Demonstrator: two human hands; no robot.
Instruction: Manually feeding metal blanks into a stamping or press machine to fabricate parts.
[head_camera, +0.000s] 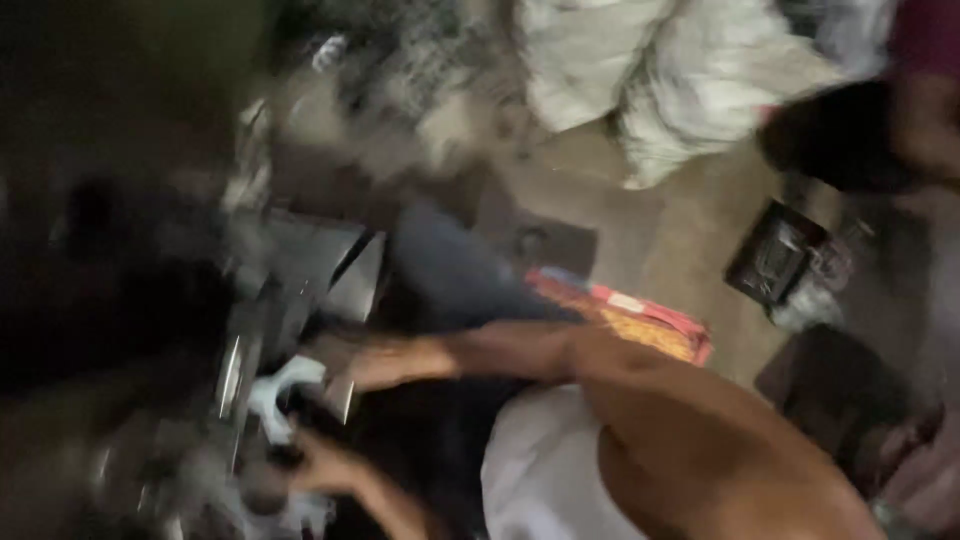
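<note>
Work looks mid-way, nothing visibly finished: the right hand (345, 365) rests on a white curved piece (283, 392) beside a metal machine (290, 290), the left hand (310, 465) just below it, though blur hides how either grips.

The picture is very blurry. A bare arm (560, 360) reaches left to a white thing (285, 385) by some shiny metal parts (240, 370). The right hand (375, 365) is touching the white thing. The left hand (320, 465) is just below it. An orange and red cloth (630, 315) lies right of the white thing. White sacks (660, 70) are far above it.
</note>
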